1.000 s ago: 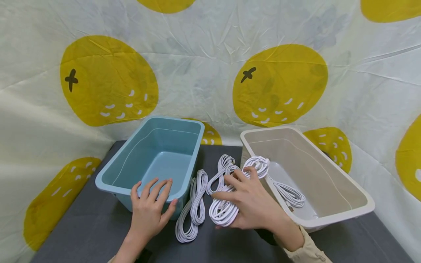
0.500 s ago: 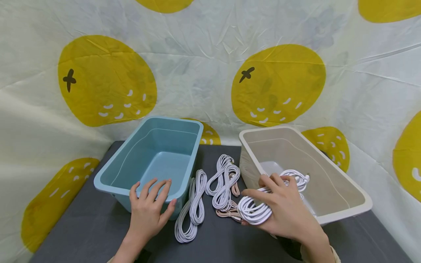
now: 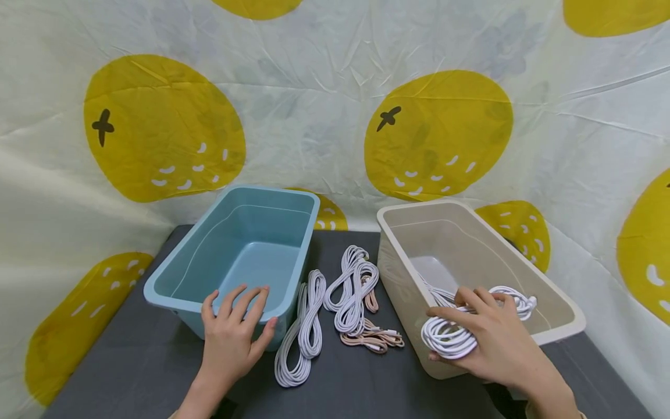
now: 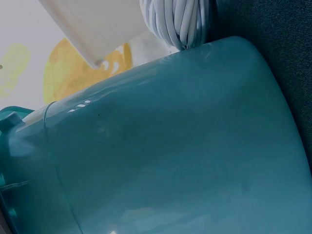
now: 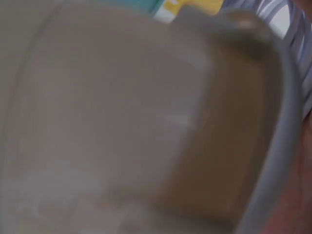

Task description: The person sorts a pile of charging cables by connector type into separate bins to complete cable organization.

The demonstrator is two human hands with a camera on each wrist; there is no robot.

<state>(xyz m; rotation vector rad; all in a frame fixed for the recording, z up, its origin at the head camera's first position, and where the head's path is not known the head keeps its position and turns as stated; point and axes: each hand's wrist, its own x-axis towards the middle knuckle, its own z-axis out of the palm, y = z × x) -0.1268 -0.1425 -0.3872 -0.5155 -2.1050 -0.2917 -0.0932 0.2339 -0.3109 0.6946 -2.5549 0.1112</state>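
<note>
My right hand [image 3: 497,337] grips a white cable [image 3: 447,339] coiled into a bundle, over the near part of the beige bin [image 3: 400,285]. The bundle's near loops stick out past the bin's rim and its far end shows beyond my fingers. In the blurred right wrist view the bundled cable [image 5: 298,48] appears at the top right, behind the bin's rim. Inside that bin lies another white cable [image 3: 438,295], partly hidden by my hand. My left hand [image 3: 232,337] rests on the near rim of the blue bin [image 3: 262,218] with its fingers spread loosely over the edge.
Between the bins on the dark tabletop [image 3: 361,384] lie several bundled cables: white ones [image 3: 293,361] beside the blue bin, more white ones [image 3: 352,291] farther back, and pinkish-brown ones [image 3: 374,337]. A patterned cloth [image 3: 314,116] hangs behind.
My right hand has carried the white cable bundle rightward from the table onto the beige bin's near side, uncovering the pinkish-brown cables. My left hand stays on the blue rim.
</note>
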